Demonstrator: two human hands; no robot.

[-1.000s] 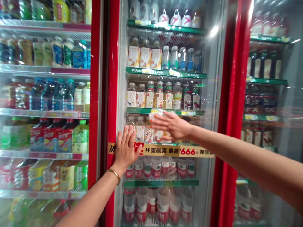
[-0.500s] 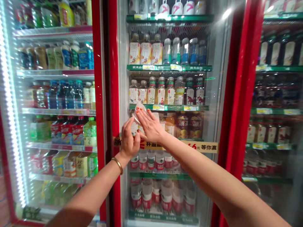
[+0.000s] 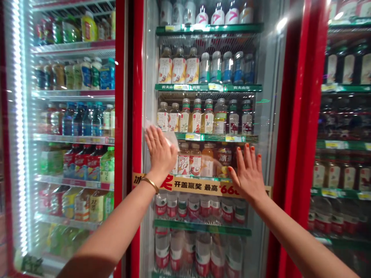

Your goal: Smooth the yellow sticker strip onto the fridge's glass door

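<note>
My left hand [image 3: 161, 152] lies spread on the glass door of the middle fridge, near its left edge. A thin white tissue [image 3: 173, 141] is pressed under that palm and sticks out on its right side. Farther right, my right hand [image 3: 247, 173] has its fingers apart against the same glass, holding nothing. Just below both hands a tan paper strip with printed characters [image 3: 199, 186] runs across the door. Behind the glass, bottles with white and red labels [image 3: 195, 160] show between the hands.
A red door frame [image 3: 138, 96] stands left of the middle door. Another fridge of drinks [image 3: 88, 158] with a bright light strip [image 3: 20, 127] is at the left. More bottles [image 3: 348, 173] stand behind glass at the right.
Both hands were close together on the tissue. The right hand has moved right and down off it, while the left hand now lies flat over the tissue, slightly up and left.
</note>
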